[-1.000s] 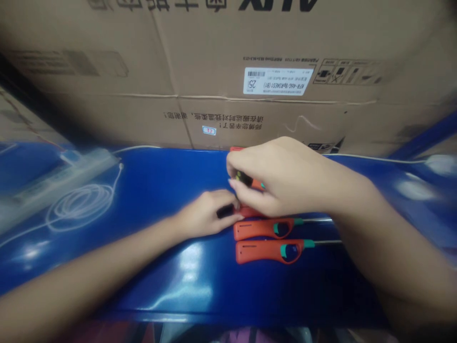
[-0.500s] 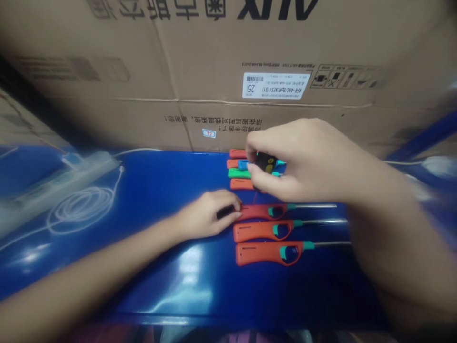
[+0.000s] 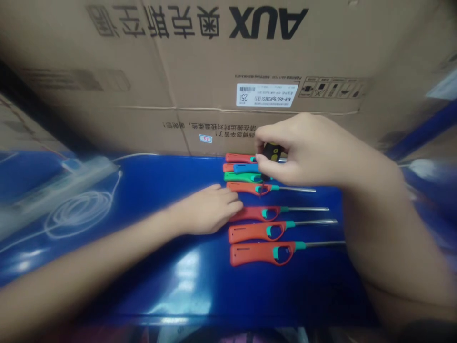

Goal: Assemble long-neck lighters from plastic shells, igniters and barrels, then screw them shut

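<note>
Several long-nosed lighters lie in a row on a blue surface (image 3: 171,286), their metal tubes pointing right. The three nearest are orange (image 3: 262,253), and farther back lie a green one (image 3: 243,177) and a blue one (image 3: 246,168). My left hand (image 3: 205,209) rests palm down at the butt end of an orange lighter (image 3: 257,213), fingers curled together, and what it holds is hidden. My right hand (image 3: 307,150) hovers over the far lighters, pinching a small black object with a yellow mark (image 3: 271,151).
A large brown cardboard box (image 3: 214,71) printed AUX stands right behind the row. A coiled white cable (image 3: 76,212) and a pale power strip (image 3: 67,178) lie at the left. The surface's front edge runs along the bottom of the view.
My right hand lifted off the row with the small black object and moved back and right. The black piece under my left fingers no longer shows. More lighters are now uncovered.
</note>
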The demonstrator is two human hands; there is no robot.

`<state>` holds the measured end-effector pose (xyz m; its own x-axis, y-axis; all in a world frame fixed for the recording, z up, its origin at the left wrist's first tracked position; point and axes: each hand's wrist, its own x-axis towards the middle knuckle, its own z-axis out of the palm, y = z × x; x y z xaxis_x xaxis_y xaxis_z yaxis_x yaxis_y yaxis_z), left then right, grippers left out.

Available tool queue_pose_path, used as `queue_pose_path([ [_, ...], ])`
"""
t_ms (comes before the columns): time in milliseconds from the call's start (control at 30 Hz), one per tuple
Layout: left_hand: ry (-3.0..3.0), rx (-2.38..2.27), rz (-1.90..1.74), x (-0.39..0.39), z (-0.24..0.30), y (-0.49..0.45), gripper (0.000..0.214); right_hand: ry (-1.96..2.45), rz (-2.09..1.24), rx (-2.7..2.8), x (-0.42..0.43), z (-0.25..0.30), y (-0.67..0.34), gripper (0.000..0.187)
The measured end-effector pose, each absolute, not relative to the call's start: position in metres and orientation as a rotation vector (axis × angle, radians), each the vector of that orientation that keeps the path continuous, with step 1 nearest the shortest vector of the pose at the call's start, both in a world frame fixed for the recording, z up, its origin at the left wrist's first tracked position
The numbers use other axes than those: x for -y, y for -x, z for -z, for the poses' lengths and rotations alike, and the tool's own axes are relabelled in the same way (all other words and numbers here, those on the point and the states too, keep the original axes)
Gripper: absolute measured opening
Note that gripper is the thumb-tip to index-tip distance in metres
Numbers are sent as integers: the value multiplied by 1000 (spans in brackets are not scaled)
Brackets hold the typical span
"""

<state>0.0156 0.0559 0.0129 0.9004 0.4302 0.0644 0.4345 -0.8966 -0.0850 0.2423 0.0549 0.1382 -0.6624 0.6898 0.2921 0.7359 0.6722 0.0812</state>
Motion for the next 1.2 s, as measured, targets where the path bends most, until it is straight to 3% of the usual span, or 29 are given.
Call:
queue_pose_path([
  [133,2862,603,-15,-58,-10,-22,15,1168,266,2664,-58,-137,-244,15],
  [333,2807,726,67,-61,-13,-20,32,1175,286,2673,-62,-135,-246,21],
  [533,2926,954,144,-67,-19,-1,25,1203,281,2675,-67,-132,-248,23],
  [833,3224,804,154,-55,-17,-1,13,1202,276,2683,-68,-132,-247,19],
  [1200,3154,755,223,-59,-8,-2,17,1183,244,2687,-65,-133,-248,21],
])
